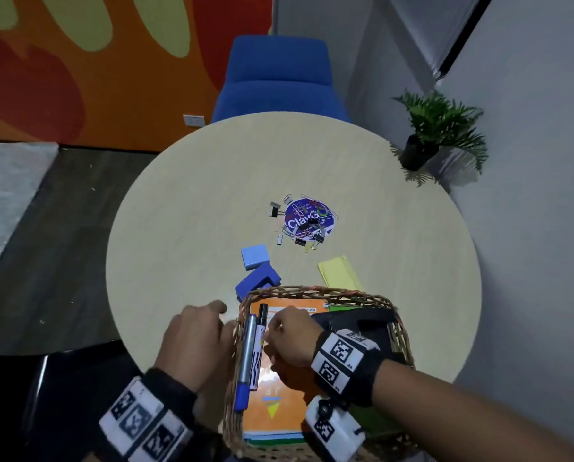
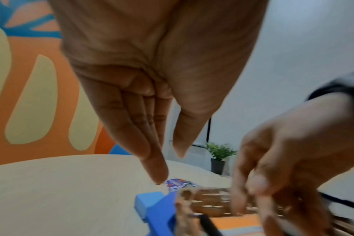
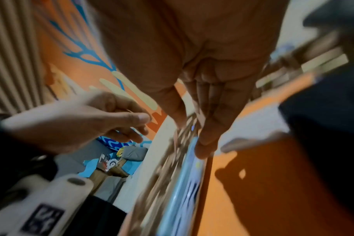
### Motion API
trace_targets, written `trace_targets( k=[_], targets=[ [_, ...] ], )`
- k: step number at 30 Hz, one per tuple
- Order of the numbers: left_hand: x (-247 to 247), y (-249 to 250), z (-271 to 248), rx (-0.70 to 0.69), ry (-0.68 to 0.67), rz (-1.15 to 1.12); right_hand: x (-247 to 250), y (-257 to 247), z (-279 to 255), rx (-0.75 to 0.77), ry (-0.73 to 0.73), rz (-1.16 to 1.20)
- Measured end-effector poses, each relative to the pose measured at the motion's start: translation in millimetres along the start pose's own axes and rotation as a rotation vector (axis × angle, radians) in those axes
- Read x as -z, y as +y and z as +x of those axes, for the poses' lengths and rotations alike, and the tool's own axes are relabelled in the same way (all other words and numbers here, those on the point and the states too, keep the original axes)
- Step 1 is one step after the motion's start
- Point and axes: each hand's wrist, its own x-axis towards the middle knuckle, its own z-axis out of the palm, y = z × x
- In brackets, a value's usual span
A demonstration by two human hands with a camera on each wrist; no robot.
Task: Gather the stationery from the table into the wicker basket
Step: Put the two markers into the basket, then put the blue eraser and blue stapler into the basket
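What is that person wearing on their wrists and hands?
Both hands are bare: no gloves, no sleeves over the forearms. The left hand and right hand each have a black wristband carrying white tiles printed with square black-and-white code markings. A small white box with the same kind of marking hangs under the right wrist. No cables show.

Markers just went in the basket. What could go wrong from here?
The loose paper clips and binder clips scattered on the round sticker may slip through the wicker basket weave. The blue hole punch sits against the basket's far rim, so shifting the basket could shove it.
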Motion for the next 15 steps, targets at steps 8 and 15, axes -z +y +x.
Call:
trace_targets(
  k=[8, 15],
  targets=[
    [-13, -18, 156, -0.027, -0.06, -0.23, 91, -26, 50, 0.308, 0.193, -0.688],
    [-50, -6, 214, -0.057, -0.312, -0.247, 68, -40, 110, 0.424, -0.115, -1.173]
  ],
)
